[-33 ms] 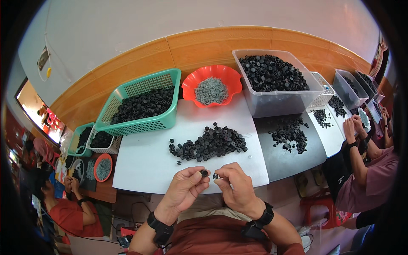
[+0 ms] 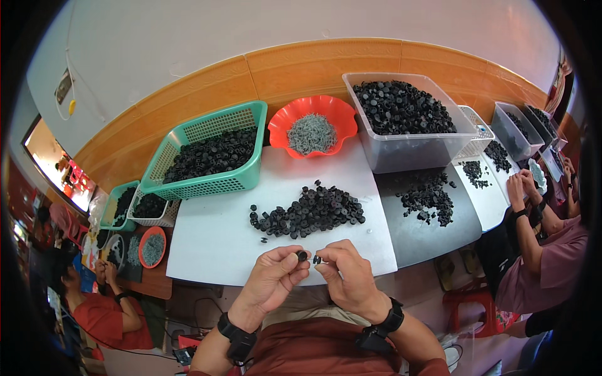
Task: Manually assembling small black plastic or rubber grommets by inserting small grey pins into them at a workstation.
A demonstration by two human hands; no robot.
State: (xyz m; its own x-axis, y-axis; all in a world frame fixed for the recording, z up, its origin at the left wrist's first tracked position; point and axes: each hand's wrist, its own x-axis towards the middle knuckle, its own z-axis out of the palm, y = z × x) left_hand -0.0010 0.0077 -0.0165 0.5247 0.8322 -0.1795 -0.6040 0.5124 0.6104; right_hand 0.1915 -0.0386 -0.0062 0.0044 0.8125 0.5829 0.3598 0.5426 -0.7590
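Note:
My left hand [image 2: 274, 277] pinches a small round black cap [image 2: 302, 255] between thumb and fingers. Close beside it, my right hand [image 2: 348, 276] is closed on a small black spool-shaped part [image 2: 316, 259]. A thin, light-coloured sliver shows between the two pieces; whether they touch I cannot tell. Both hands hover over the near edge of a white work board [image 2: 207, 235]. Just beyond them lies a loose pile of black spool-shaped parts [image 2: 313, 212], with one stray piece [image 2: 263, 240] at its near left.
Along the wall stand a green basket [image 2: 216, 182] of black parts, a red scalloped bowl [image 2: 343, 113] of grey screw-like pieces and a clear bin [image 2: 414, 153] of black caps. A dark board [image 2: 433, 241] carries more parts. People work at left [image 2: 113, 313] and right [image 2: 545, 269].

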